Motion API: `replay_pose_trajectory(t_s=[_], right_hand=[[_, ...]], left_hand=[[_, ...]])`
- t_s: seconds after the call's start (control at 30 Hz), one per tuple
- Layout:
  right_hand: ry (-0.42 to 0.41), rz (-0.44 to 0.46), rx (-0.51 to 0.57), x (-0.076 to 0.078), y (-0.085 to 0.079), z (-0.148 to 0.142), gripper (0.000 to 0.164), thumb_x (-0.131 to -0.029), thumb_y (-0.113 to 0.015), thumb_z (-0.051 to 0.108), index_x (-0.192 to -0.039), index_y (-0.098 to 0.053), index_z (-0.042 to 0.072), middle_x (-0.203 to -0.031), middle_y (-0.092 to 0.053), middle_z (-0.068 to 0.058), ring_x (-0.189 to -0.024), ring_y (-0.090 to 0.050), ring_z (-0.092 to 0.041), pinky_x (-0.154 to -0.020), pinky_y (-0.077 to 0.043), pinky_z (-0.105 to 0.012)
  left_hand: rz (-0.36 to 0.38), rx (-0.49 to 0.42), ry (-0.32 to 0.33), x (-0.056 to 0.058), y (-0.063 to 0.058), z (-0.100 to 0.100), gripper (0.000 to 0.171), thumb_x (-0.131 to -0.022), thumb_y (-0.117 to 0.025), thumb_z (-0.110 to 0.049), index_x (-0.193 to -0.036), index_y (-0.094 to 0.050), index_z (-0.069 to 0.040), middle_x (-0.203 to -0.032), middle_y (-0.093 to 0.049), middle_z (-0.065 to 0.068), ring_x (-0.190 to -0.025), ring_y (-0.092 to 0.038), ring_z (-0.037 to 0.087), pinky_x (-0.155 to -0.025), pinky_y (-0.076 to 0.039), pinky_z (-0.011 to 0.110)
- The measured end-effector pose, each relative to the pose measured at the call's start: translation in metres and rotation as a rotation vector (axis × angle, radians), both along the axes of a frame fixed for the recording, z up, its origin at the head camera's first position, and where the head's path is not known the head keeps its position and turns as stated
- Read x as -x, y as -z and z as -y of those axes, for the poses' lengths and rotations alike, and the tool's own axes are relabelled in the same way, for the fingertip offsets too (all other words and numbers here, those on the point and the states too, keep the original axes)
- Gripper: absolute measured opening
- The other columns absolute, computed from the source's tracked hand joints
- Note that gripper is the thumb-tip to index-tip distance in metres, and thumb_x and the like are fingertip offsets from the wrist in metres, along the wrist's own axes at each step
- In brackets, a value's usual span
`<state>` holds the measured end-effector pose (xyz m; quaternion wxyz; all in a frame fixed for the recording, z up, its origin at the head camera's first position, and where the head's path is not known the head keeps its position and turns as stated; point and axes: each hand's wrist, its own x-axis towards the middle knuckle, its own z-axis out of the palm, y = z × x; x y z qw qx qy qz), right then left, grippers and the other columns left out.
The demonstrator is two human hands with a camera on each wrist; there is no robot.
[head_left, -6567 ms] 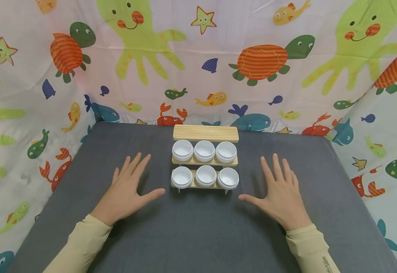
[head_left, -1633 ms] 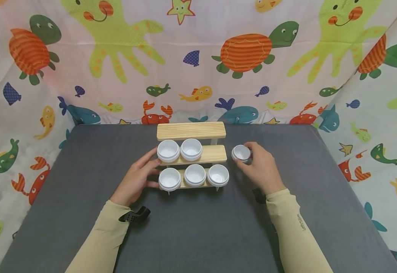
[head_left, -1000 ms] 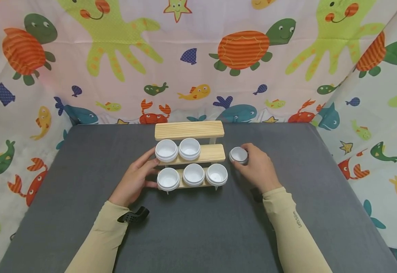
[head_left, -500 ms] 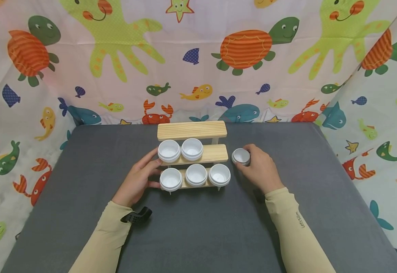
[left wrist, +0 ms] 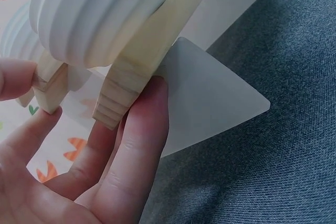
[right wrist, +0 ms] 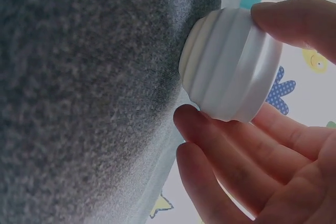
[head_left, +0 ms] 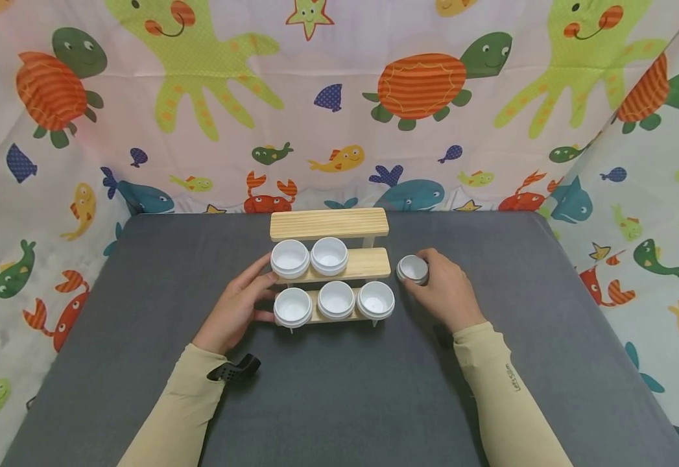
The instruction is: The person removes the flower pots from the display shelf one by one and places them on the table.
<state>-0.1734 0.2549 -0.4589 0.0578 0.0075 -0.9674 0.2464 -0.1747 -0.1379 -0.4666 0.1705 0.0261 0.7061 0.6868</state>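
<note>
Nearest, a wide stretch of dk. grey woven cloth (head_left: 339,408) is spread over the flat surface, w/ soft shadows thrown on it beside both forearms. The arms are covered by pale beige sleeves (head_left: 166,408); small lettering is printed on the R one, & a black band (head_left: 235,368) is worn at the L wrist.

Approx. mid-surface, the tiered rack (head_left: 369,263) is gripped at its L end by the L hand (head_left: 231,314), thumb & fingers set on the plank ends. Just beside the rack's R end, a small white cup (head_left: 413,268) is held betw. thumb & fingers of the R hand (head_left: 447,288), mouth up; whether its base touches the cloth can't be told. Its round wall is stepped in ribs & narrowed toward the base.

On the lower tier, 3 white cups (head_left: 336,300) are lined up. On the mid tier, 2 more cups (head_left: 330,255) are placed at L & centre, w/ bare light wood seen at R. Straight grain is shown on the top tier (head_left: 329,224). The planks are carried by whitish, translucent supports (left wrist: 215,95).

Beyond, the back & both sides are enclosed by pale hanging fabric (head_left: 310,58), lightly creased, printed w/ turtles, octopuses, crabs, whales, fish & stars.
</note>
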Motion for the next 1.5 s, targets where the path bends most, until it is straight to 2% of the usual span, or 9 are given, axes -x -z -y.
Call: replay_pose_trajectory(t_s=[0.2, 0.37, 0.47, 0.6, 0.83, 1.03, 1.23, 1.5], right_hand=[[-0.009, 0.016, 0.004, 0.003, -0.003, -0.002, 0.057, -0.093, -0.083, 0.031, -0.137, -0.063, 0.002, -0.125, -0.074, -0.019, -0.107, -0.074, -0.037, -0.091, -0.059, -0.058], [0.012, 0.011, -0.011, 0.002, -0.008, -0.003, 0.064, -0.095, -0.080, 0.041, -0.142, -0.062, 0.002, -0.132, -0.072, -0.021, -0.112, -0.072, -0.039, -0.094, -0.058, -0.059], [0.041, -0.010, -0.011, -0.002, -0.017, -0.001, 0.070, -0.097, -0.076, 0.048, -0.147, -0.060, 0.002, -0.140, -0.068, -0.023, -0.121, -0.069, -0.042, -0.100, -0.056, -0.062], [0.045, -0.078, 0.009, -0.009, -0.036, 0.007, 0.069, -0.098, -0.074, 0.047, -0.148, -0.060, 0.002, -0.143, -0.067, -0.023, -0.128, -0.066, -0.042, -0.105, -0.053, -0.064], [-0.034, -0.240, 0.058, -0.027, -0.073, 0.028, 0.060, -0.096, -0.081, 0.038, -0.144, -0.066, 0.004, -0.138, -0.071, -0.019, -0.121, -0.069, -0.038, -0.099, -0.056, -0.062], [-0.165, -0.326, 0.025, -0.027, -0.094, 0.064, 0.058, -0.093, -0.084, 0.038, -0.138, -0.069, 0.004, -0.130, -0.075, -0.015, -0.114, -0.074, -0.033, -0.091, -0.062, -0.055], [-0.257, -0.293, -0.030, -0.027, -0.102, 0.102, 0.062, -0.092, -0.084, 0.045, -0.139, -0.068, 0.007, -0.133, -0.075, -0.012, -0.117, -0.074, -0.030, -0.093, -0.063, -0.051], [-0.282, -0.238, -0.056, -0.027, -0.105, 0.132, 0.064, -0.090, -0.088, 0.046, -0.137, -0.068, 0.008, -0.132, -0.074, -0.011, -0.113, -0.074, -0.029, -0.091, -0.064, -0.048]], left_hand=[[0.006, -0.001, -0.015, 0.001, -0.001, -0.001, 0.058, -0.111, -0.059, -0.039, -0.166, -0.042, -0.036, -0.152, -0.058, 0.016, -0.112, -0.071, 0.025, -0.077, -0.066, 0.046], [0.015, 0.005, -0.009, 0.003, 0.000, -0.002, 0.059, -0.111, -0.060, -0.042, -0.166, -0.042, -0.038, -0.151, -0.060, 0.017, -0.113, -0.072, 0.026, -0.078, -0.067, 0.047], [0.014, 0.014, -0.009, 0.003, 0.000, -0.002, 0.059, -0.110, -0.060, -0.042, -0.166, -0.041, -0.038, -0.151, -0.060, 0.018, -0.113, -0.072, 0.027, -0.078, -0.067, 0.047], [0.019, 0.013, -0.015, 0.004, -0.001, -0.001, 0.059, -0.110, -0.061, -0.042, -0.166, -0.042, -0.038, -0.150, -0.061, 0.017, -0.112, -0.072, 0.026, -0.077, -0.067, 0.046], [0.048, -0.011, -0.004, 0.005, -0.002, -0.001, 0.057, -0.110, -0.061, -0.042, -0.164, -0.044, -0.040, -0.149, -0.061, 0.016, -0.114, -0.071, 0.028, -0.078, -0.067, 0.046], [0.047, -0.014, -0.003, 0.006, -0.004, 0.001, 0.057, -0.110, -0.061, -0.042, -0.164, -0.044, -0.041, -0.149, -0.060, 0.016, -0.115, -0.070, 0.030, -0.078, -0.067, 0.045], [0.051, -0.012, 0.000, 0.003, -0.002, 0.003, 0.058, -0.110, -0.060, -0.043, -0.165, -0.042, -0.040, -0.149, -0.061, 0.017, -0.113, -0.071, 0.027, -0.078, -0.066, 0.045], [0.042, -0.025, -0.009, -0.001, -0.001, 0.004, 0.057, -0.110, -0.061, -0.039, -0.165, -0.044, -0.039, -0.148, -0.062, 0.017, -0.109, -0.072, 0.024, -0.076, -0.066, 0.044]])
